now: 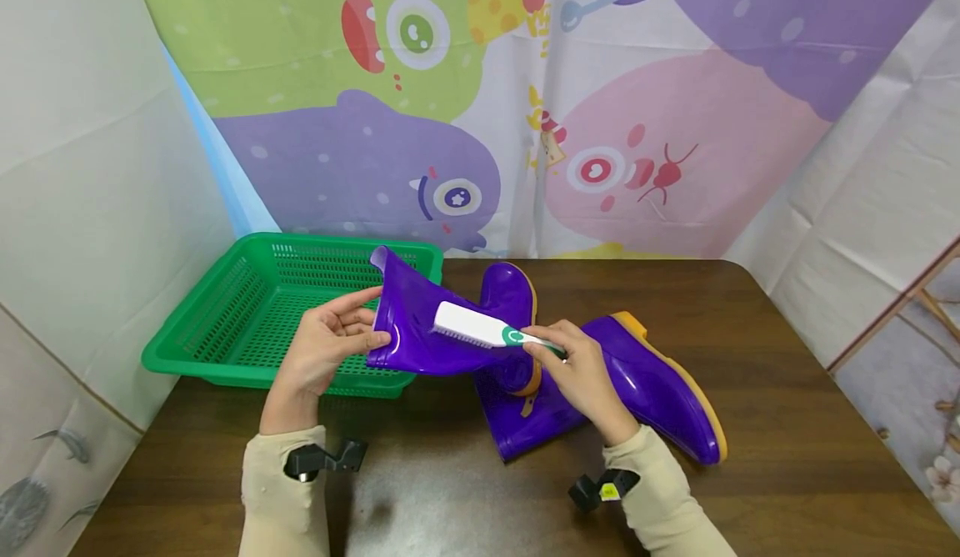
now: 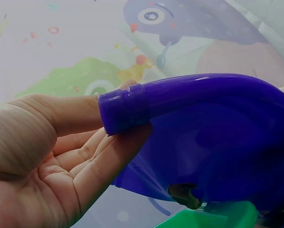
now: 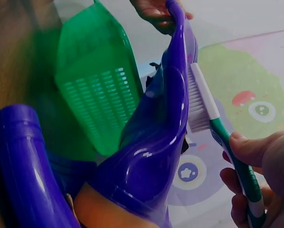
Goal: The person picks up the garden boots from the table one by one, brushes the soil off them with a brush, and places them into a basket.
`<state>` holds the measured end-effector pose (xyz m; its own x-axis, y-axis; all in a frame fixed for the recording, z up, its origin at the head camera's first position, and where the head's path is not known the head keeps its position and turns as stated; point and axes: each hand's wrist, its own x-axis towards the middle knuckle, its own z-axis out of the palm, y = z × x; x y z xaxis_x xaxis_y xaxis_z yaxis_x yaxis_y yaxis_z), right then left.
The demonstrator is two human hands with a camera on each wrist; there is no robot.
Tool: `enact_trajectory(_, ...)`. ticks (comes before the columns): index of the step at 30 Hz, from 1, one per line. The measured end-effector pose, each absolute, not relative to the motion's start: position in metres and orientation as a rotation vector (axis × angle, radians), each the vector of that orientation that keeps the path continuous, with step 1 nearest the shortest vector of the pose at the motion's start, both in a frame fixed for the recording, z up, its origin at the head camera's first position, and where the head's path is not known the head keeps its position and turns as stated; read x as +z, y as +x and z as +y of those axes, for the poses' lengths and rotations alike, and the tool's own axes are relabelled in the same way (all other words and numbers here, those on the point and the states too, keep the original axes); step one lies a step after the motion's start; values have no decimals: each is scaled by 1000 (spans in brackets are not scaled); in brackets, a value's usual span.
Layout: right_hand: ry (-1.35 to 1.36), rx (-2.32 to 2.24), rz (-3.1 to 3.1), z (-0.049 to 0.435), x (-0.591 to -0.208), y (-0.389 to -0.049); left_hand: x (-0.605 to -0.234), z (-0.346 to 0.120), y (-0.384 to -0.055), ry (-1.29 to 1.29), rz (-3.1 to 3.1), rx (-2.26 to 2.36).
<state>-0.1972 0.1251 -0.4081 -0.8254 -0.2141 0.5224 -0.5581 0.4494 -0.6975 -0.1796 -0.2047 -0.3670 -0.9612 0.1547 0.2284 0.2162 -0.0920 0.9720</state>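
Observation:
A purple rain boot (image 1: 420, 315) with a yellow sole is tilted over the table, its shaft toward the left. My left hand (image 1: 326, 336) pinches the rim of its shaft between thumb and fingers, as the left wrist view shows at the boot's top edge (image 2: 125, 109). In my right hand (image 1: 573, 365) is a white and green scrub brush (image 1: 472, 326), gripped by its handle. Its bristles (image 3: 197, 107) face the boot shaft and lie right at its surface in the right wrist view. A second purple boot (image 1: 637, 382) lies on its side under my right forearm.
Behind my left hand stands a green plastic basket (image 1: 198, 311) with slotted walls. The brown wooden table (image 1: 780, 424) holds everything. A cartoon-printed curtain (image 1: 300, 165) hangs along the table's back edge, with pale cloth at both sides.

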Motion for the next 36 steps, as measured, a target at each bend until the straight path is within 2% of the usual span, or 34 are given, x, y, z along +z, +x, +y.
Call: enact_trajectory(36,490,1217,-2545,168,-407,-216,-369,-205,-181,-450,-2051,-2269)
